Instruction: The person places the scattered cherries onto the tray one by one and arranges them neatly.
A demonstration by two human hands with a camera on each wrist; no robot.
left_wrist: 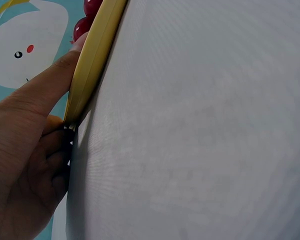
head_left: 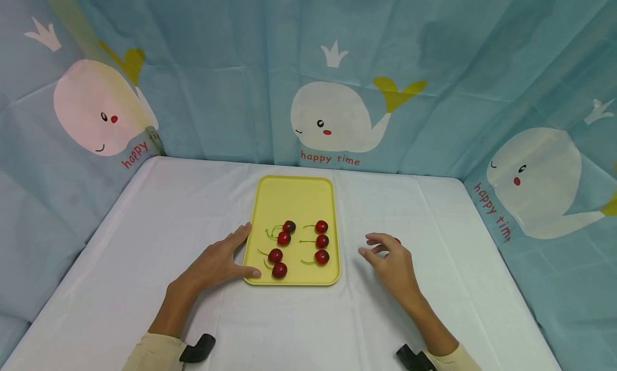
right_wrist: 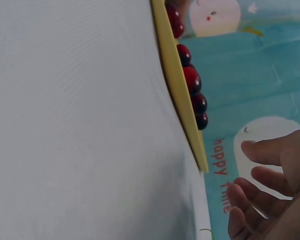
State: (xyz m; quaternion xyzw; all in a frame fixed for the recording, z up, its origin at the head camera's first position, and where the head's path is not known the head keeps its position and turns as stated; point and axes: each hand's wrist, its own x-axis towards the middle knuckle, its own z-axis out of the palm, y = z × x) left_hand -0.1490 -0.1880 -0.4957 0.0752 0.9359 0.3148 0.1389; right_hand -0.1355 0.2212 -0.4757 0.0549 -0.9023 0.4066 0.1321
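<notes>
A yellow tray [head_left: 296, 199] lies on the white-covered table, with several dark red cherries on it. On its right side, three cherries [head_left: 322, 241] form a column, stems pointing left; the others [head_left: 275, 255] sit in pairs on the left side. My left hand [head_left: 219, 258] holds the tray's near left corner, thumb over the rim and fingers along the outer side. To the right of the tray, my right hand [head_left: 392, 264] hovers over the cloth with loosely bent fingers, thumb apart and nothing between them. Mostly hidden behind its knuckles is another cherry [head_left: 397, 241].
White cloth [head_left: 231, 317] covers the table around the tray. Blue curtains with whale prints [head_left: 332, 116] hang along the back and both sides. Black wrist mounts [head_left: 198, 348] sit at both sleeves. A thin green stem [right_wrist: 205, 230] shows low in the right wrist view.
</notes>
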